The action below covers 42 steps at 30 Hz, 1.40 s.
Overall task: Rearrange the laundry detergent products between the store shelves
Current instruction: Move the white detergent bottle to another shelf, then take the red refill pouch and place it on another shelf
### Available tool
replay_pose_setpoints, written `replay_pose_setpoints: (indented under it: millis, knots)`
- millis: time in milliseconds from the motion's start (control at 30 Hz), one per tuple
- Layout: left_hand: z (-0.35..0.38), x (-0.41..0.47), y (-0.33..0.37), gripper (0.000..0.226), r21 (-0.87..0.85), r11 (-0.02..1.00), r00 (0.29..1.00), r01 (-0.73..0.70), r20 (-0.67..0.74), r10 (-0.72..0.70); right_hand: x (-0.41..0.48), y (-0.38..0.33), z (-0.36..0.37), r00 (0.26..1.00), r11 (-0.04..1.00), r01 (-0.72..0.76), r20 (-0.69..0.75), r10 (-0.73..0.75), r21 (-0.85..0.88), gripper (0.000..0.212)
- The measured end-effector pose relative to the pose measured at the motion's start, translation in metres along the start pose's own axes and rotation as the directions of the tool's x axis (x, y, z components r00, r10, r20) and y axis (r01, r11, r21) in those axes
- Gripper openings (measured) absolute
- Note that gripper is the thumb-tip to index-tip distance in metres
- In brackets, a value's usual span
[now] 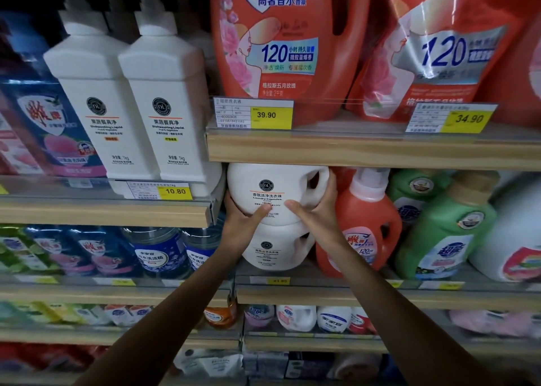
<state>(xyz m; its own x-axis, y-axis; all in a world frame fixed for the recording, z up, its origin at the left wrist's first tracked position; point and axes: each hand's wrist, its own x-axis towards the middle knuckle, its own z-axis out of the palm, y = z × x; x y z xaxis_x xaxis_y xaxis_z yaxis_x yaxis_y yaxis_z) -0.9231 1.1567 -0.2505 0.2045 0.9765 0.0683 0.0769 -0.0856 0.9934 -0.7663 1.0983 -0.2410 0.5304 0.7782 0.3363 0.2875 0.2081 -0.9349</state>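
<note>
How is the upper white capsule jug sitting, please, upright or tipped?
Upright: the upper white capsule jug stands stacked on the lower jug, label level, between both hands.

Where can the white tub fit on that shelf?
Only on the lower white tub, where both hands hold the upper tub. The red bottle crowds the right, the wooden shelf presses overhead.

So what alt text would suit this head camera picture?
Both hands, left and right, grip a white capsule jug stacked on an identical jug on a store shelf, beside a red detergent bottle; larger red bottles stand above.
</note>
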Motion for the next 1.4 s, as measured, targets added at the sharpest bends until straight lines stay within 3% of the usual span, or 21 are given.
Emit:
replay_pose_setpoints:
  millis: [367,533,667,800,867,1033,1133,1400]
  knots:
    - [0.005,-0.022,0.013,0.076,-0.036,0.998,0.999,0.044,-0.022,-0.045,-0.012,-0.002,-0.001,0.994,0.993,-0.106,-0.003,0.106,-0.050,0.098]
    - [0.010,-0.038,0.014,0.077,0.048,0.999,0.999,0.014,-0.039,-0.012,-0.021,-0.006,-0.012,0.999,0.995,-0.049,0.001,0.050,-0.085,0.071]
    - [0.016,-0.055,0.010,0.074,0.230,0.973,0.995,-0.012,-0.098,0.036,-0.031,-0.008,-0.021,0.998,0.981,-0.046,0.023,0.051,-0.187,0.052]
    - [0.022,-0.069,0.013,0.062,0.308,0.945,0.991,-0.114,-0.024,0.128,-0.043,-0.009,-0.031,0.995,0.953,0.022,0.097,0.007,-0.302,0.030]
    - [0.023,-0.073,0.013,0.057,0.360,0.917,0.983,-0.172,0.008,0.182,-0.048,-0.010,-0.036,0.991,0.931,0.040,0.135,0.011,-0.364,0.030]
    - [0.017,-0.076,0.021,0.055,0.575,0.765,0.951,-0.289,0.082,0.298,-0.057,-0.019,-0.048,0.986,0.867,0.106,0.165,-0.028,-0.487,0.031]
    - [0.014,-0.075,0.033,0.057,0.736,0.591,0.929,-0.329,0.139,0.344,-0.057,-0.030,-0.057,0.979,0.811,0.174,0.186,-0.083,-0.558,0.025]
    - [0.021,-0.077,0.090,0.056,0.893,0.200,0.853,-0.403,0.287,0.437,-0.040,-0.075,-0.084,0.912,0.543,0.410,0.326,-0.248,-0.733,0.030]
